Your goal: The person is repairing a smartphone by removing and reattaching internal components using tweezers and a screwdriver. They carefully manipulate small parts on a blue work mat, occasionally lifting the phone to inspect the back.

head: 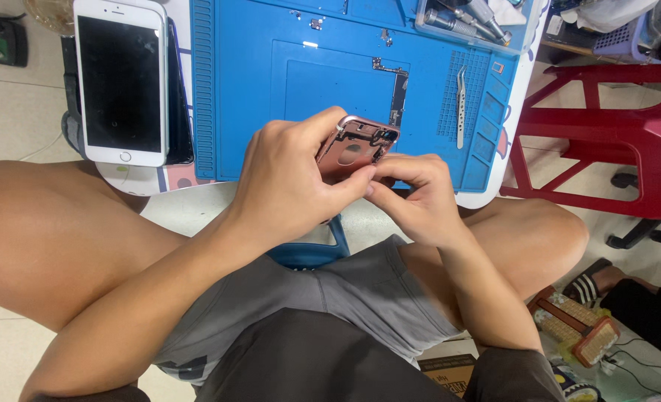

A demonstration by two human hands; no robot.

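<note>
My left hand (289, 182) grips a pink-gold phone housing (356, 144), open side up, over the near edge of a blue work mat (256, 67). My right hand (416, 195) pinches at the housing's lower edge with thumb and forefinger touching it; anything small between the fingertips is hidden. A narrow phone circuit board (397, 89) lies on the mat just behind the housing. Metal tweezers (461, 104) lie on the mat to the right.
A white phone (120, 78) lies screen up at the table's left on a dark one. A tray of metal tools (464, 18) sits at the back right. A red plastic chair (613, 149) stands right; another person's sandalled foot (594, 281) is lower right.
</note>
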